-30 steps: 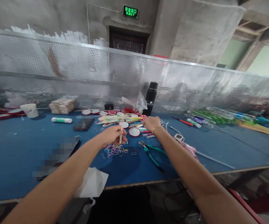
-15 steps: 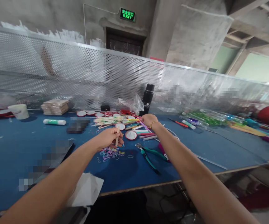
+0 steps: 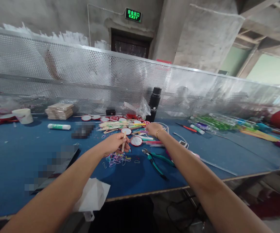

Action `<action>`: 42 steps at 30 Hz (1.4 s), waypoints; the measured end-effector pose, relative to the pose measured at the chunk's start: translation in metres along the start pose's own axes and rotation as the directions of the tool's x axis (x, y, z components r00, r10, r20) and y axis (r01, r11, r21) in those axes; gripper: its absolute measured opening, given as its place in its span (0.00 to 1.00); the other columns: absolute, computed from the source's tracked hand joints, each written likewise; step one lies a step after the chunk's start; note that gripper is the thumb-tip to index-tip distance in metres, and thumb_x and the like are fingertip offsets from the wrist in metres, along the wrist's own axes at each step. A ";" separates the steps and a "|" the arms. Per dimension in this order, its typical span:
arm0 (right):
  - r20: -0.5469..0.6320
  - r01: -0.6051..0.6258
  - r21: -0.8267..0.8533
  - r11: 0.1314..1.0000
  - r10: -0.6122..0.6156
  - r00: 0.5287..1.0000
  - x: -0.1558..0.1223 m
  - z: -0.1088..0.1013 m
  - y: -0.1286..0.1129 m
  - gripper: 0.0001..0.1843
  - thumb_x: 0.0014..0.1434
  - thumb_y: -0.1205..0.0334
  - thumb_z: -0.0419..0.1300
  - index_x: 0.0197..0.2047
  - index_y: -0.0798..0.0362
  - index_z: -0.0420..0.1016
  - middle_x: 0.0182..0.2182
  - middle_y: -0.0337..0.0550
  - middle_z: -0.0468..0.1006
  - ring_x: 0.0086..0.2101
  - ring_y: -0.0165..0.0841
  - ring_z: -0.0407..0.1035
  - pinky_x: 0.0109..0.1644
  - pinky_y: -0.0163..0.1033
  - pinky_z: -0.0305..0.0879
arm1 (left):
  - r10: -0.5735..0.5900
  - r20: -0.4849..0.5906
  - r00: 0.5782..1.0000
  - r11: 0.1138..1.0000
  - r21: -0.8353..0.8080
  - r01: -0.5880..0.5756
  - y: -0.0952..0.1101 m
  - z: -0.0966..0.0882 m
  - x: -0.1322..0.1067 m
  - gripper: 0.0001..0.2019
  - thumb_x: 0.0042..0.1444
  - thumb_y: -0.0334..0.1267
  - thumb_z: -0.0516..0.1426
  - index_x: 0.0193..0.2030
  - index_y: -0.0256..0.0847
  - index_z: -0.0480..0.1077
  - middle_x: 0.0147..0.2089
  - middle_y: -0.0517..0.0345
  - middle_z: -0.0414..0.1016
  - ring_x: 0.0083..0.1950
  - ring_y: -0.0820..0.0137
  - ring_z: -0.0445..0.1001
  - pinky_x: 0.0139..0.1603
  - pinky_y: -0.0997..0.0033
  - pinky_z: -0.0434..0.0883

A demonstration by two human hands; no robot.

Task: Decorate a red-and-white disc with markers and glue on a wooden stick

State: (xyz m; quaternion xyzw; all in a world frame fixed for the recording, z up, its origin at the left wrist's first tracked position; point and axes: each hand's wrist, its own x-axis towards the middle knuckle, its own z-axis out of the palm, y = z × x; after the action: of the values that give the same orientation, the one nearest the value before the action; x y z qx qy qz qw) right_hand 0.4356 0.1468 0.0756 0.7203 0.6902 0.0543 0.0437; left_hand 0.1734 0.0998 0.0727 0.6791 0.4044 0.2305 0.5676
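Observation:
My left hand (image 3: 114, 144) is closed around a wooden stick (image 3: 123, 143), held upright above a heap of small coloured rubber bands (image 3: 117, 159) on the blue table (image 3: 20, 152). My right hand (image 3: 154, 129) reaches further back, its fingers curled down among coloured sticks and pens (image 3: 149, 139); what it holds, if anything, is hidden. A gold bracelet sits on that wrist. A round red-rimmed white disc (image 3: 136, 140) lies between the two hands. A pile of wooden sticks (image 3: 113, 124) lies just behind.
Green-handled pliers (image 3: 156, 160) lie right of the rubber bands. A black flask (image 3: 154, 104) stands by the perforated metal screen (image 3: 81, 77). A white cup (image 3: 24, 115), stacked wooden pieces (image 3: 59, 110), a glue tube (image 3: 59, 126) and white tissue (image 3: 92, 195) lie left.
My right hand lifted a pink stick half a second ago and has now dropped back down onto the pile of sticks. My left hand has kept the wooden stick, barely moving.

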 end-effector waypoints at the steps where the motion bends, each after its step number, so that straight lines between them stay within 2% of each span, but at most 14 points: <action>1: -0.051 0.014 0.031 0.999 -0.012 0.999 -0.004 -0.004 -0.001 0.13 0.62 0.62 0.57 0.47 0.56 0.77 0.46 0.55 0.79 0.48 0.42 0.73 0.48 0.39 0.66 | 0.005 -0.014 1.000 1.000 -0.015 -0.005 -0.001 0.001 0.000 0.09 0.58 0.44 0.57 0.36 0.40 0.68 0.32 0.54 0.78 0.36 0.65 0.79 0.34 0.69 0.70; 4: -0.217 0.155 0.348 0.925 -0.081 0.973 -0.020 -0.009 -0.013 0.13 0.63 0.58 0.56 0.48 0.55 0.74 0.44 0.47 0.80 0.41 0.33 0.74 0.43 0.33 0.66 | 0.048 -0.059 0.997 0.995 -0.087 -0.053 0.000 0.003 0.000 0.07 0.57 0.41 0.57 0.34 0.39 0.67 0.29 0.57 0.74 0.31 0.69 0.74 0.35 0.68 0.71; 5: -0.265 0.245 0.576 0.780 -0.106 0.959 -0.027 -0.009 -0.019 0.13 0.62 0.57 0.58 0.45 0.56 0.74 0.40 0.47 0.80 0.36 0.31 0.73 0.39 0.33 0.66 | 0.064 -0.081 0.995 0.991 -0.111 -0.073 0.001 0.004 -0.001 0.07 0.56 0.40 0.58 0.32 0.39 0.67 0.27 0.59 0.71 0.29 0.71 0.72 0.35 0.68 0.71; 6: -0.280 0.306 0.764 0.569 -0.135 0.951 -0.034 -0.009 -0.027 0.13 0.59 0.55 0.60 0.42 0.56 0.74 0.36 0.45 0.80 0.32 0.29 0.71 0.35 0.33 0.65 | 0.077 -0.111 0.991 0.987 -0.132 -0.091 0.002 0.005 -0.002 0.06 0.56 0.39 0.58 0.32 0.39 0.67 0.25 0.62 0.68 0.27 0.73 0.69 0.35 0.68 0.71; 8: -0.275 0.322 0.922 0.213 -0.222 0.935 -0.050 -0.007 -0.044 0.14 0.55 0.53 0.64 0.38 0.56 0.73 0.31 0.41 0.78 0.26 0.26 0.66 0.29 0.32 0.61 | 0.081 -0.197 0.977 0.980 -0.164 -0.115 0.006 0.005 -0.003 0.06 0.55 0.38 0.58 0.31 0.40 0.66 0.22 0.66 0.62 0.24 0.77 0.62 0.34 0.71 0.70; 9: -0.265 0.304 0.944 0.129 -0.256 0.930 -0.057 -0.006 -0.052 0.14 0.54 0.53 0.64 0.37 0.55 0.72 0.29 0.39 0.76 0.24 0.25 0.64 0.27 0.31 0.58 | 0.081 -0.244 0.966 0.975 -0.183 -0.128 0.007 0.005 -0.003 0.07 0.56 0.38 0.58 0.30 0.40 0.65 0.21 0.67 0.58 0.22 0.78 0.59 0.32 0.73 0.68; 13: -0.245 0.264 0.964 0.022 -0.299 0.922 -0.079 -0.002 -0.075 0.14 0.53 0.52 0.65 0.35 0.54 0.73 0.24 0.33 0.71 0.21 0.23 0.58 0.23 0.30 0.52 | 0.145 -0.345 0.927 0.930 -0.272 -0.247 0.011 0.002 -0.004 0.17 0.54 0.46 0.61 0.27 0.41 0.58 0.20 0.70 0.50 0.20 0.80 0.50 0.25 0.76 0.58; 18: -0.197 0.180 0.980 -0.084 -0.288 0.937 -0.082 0.003 -0.084 0.15 0.51 0.53 0.67 0.33 0.54 0.71 0.23 0.32 0.69 0.20 0.22 0.57 0.21 0.30 0.49 | 0.185 -0.314 0.931 0.921 -0.275 -0.275 0.010 -0.002 -0.003 0.20 0.50 0.54 0.63 0.28 0.41 0.61 0.20 0.71 0.46 0.20 0.80 0.45 0.23 0.75 0.53; 21: -0.167 0.102 0.957 -0.272 -0.226 0.960 -0.079 0.004 -0.085 0.18 0.49 0.52 0.69 0.33 0.53 0.68 0.22 0.31 0.70 0.20 0.22 0.59 0.22 0.30 0.53 | 0.196 -0.302 0.933 0.919 -0.276 -0.282 0.010 -0.001 -0.001 0.22 0.50 0.57 0.63 0.29 0.42 0.60 0.20 0.71 0.47 0.20 0.80 0.45 0.23 0.76 0.52; 24: -0.194 0.102 0.878 -0.468 -0.152 0.969 -0.076 0.006 -0.083 0.22 0.46 0.52 0.72 0.35 0.52 0.65 0.23 0.31 0.71 0.22 0.24 0.64 0.26 0.30 0.60 | 0.177 -0.252 0.951 0.955 -0.192 -0.228 0.010 0.001 -0.002 0.21 0.49 0.57 0.63 0.30 0.42 0.62 0.19 0.72 0.46 0.19 0.80 0.43 0.21 0.75 0.47; 27: -0.228 0.146 0.833 -0.533 -0.092 0.969 -0.074 0.008 -0.082 0.23 0.45 0.53 0.73 0.36 0.51 0.65 0.26 0.32 0.73 0.24 0.25 0.66 0.28 0.32 0.64 | 0.167 -0.166 0.972 0.985 -0.023 -0.173 0.009 0.003 -0.004 0.21 0.48 0.57 0.63 0.27 0.41 0.64 0.18 0.70 0.48 0.19 0.79 0.45 0.21 0.73 0.44; 31: -0.260 0.195 0.828 -0.525 -0.052 0.964 -0.075 0.010 -0.082 0.22 0.46 0.52 0.72 0.35 0.50 0.65 0.24 0.31 0.70 0.24 0.25 0.65 0.28 0.32 0.63 | 0.209 -0.105 0.972 0.963 0.197 -0.185 0.006 0.005 -0.004 0.18 0.47 0.54 0.65 0.25 0.40 0.70 0.18 0.66 0.52 0.20 0.77 0.50 0.22 0.72 0.46; 36: -0.298 0.274 0.873 -0.404 0.002 0.955 -0.073 0.010 -0.081 0.20 0.51 0.45 0.66 0.26 0.53 0.66 0.15 0.28 0.58 0.17 0.21 0.50 0.20 0.31 0.46 | 0.196 -0.017 0.981 0.961 0.202 -0.188 0.001 0.005 -0.001 0.16 0.52 0.53 0.62 0.29 0.41 0.75 0.18 0.64 0.53 0.19 0.76 0.49 0.21 0.70 0.47; 42: -0.306 0.348 0.866 -0.358 0.171 0.937 -0.067 0.007 -0.085 0.19 0.54 0.47 0.62 0.23 0.52 0.66 0.12 0.27 0.53 0.15 0.21 0.44 0.18 0.31 0.42 | 0.260 -0.013 0.965 0.949 0.189 -0.253 0.006 0.013 0.006 0.18 0.55 0.56 0.59 0.28 0.41 0.73 0.17 0.63 0.52 0.18 0.75 0.52 0.21 0.69 0.51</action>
State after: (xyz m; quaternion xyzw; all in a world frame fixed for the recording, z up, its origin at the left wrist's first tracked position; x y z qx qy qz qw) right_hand 0.3497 0.0837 0.0558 0.3627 0.4853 -0.4259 -0.6719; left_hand 0.1884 0.0972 0.0748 0.7714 0.3429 0.2764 0.4593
